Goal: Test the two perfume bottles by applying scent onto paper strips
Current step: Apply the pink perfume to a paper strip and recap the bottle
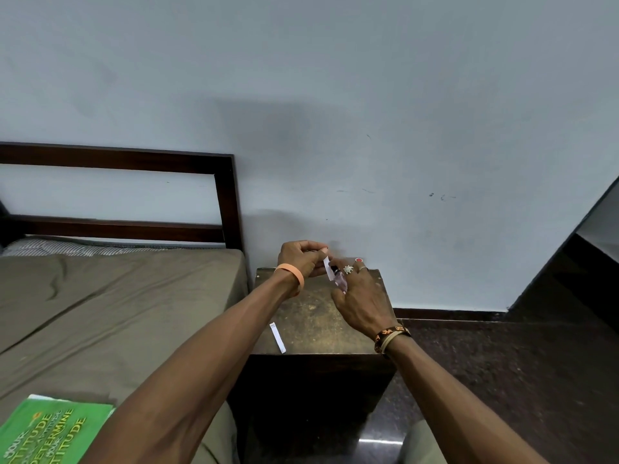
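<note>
A: Status on the scent step?

B: Pinching a paper strip (326,263) by its top end in the left hand (301,259), thumb and fingers curled on it, above the far part of the bench (318,316). Gripping a small pinkish perfume bottle (341,282) in the right hand (360,296), fingers wrapped round it, just right of the strip and about touching it.

A: How to do it clean?

B: Aim at the free lower end of the strip, away from the pinching fingers. Can't tell which way the nozzle points, hidden behind fingers, so check that first. Hold the strip still, give one short press, avoid soaking. Probably better to open a small gap between bottle and strip, to prevent smearing.

A: Anything else around?

B: Also seeing a second strip (277,337) flat at the near left edge of the bench, well apart from the hands. Spotting a small red round thing (359,260) at the far edge by the wall (402,128), possibly a cap, can't confirm. No sign of a second bottle. Bed (117,296) on the left, green book (50,430) on its near end.

A: Obstructions?

B: Nothing between the hands. Mind the left forearm passing close by the spare strip: easy to knock off the edge. Keep overspray off it too.
</note>
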`<state>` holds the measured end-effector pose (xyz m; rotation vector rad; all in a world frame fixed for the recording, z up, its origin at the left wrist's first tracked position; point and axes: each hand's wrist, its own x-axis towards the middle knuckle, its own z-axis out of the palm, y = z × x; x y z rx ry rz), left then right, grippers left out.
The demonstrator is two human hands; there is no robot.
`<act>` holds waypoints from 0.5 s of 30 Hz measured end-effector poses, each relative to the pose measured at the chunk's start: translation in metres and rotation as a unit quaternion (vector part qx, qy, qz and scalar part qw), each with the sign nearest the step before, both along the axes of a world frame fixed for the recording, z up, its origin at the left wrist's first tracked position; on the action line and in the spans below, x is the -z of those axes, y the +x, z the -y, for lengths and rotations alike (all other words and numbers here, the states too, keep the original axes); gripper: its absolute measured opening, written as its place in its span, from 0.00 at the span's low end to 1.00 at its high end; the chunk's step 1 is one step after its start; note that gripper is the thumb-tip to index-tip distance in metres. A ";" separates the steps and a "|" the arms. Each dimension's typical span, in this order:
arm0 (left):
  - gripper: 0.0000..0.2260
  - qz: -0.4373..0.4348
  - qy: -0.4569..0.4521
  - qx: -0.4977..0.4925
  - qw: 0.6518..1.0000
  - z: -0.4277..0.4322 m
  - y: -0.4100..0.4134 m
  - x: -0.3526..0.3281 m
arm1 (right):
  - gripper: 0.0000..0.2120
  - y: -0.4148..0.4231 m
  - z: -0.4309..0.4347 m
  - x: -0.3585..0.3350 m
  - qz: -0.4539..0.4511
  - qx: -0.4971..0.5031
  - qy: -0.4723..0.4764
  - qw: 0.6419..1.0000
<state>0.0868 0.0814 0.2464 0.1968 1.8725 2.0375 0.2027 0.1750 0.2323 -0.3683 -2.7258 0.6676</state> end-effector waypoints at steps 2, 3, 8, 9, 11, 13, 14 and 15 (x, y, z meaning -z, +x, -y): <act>0.04 0.007 0.009 0.002 1.000 0.000 0.000 0.001 | 0.24 0.002 0.001 0.003 0.003 -0.002 -0.017 1.000; 0.04 0.010 0.012 0.003 1.000 0.000 0.000 0.001 | 0.24 0.002 0.001 0.004 -0.004 -0.001 -0.026 1.000; 0.05 0.013 0.007 -0.001 1.000 0.000 -0.004 0.005 | 0.22 0.002 0.002 0.009 -0.003 -0.006 -0.012 1.000; 0.05 0.014 0.006 0.000 1.000 0.000 -0.005 0.005 | 0.21 0.002 0.002 0.007 -0.019 0.000 -0.022 1.000; 0.05 0.017 0.009 0.002 1.000 -0.001 -0.005 0.006 | 0.20 -0.002 0.001 0.002 -0.047 0.010 -0.029 0.998; 0.03 0.011 0.008 0.000 1.000 -0.002 -0.005 0.006 | 0.18 -0.007 -0.001 -0.004 -0.043 0.008 -0.007 0.999; 0.03 0.007 0.006 0.000 1.000 -0.002 -0.005 0.006 | 0.17 -0.009 -0.001 -0.006 -0.039 0.004 0.004 0.999; 0.03 0.004 0.005 0.002 1.000 -0.002 -0.005 0.006 | 0.17 -0.011 -0.002 -0.008 -0.038 0.004 0.005 0.999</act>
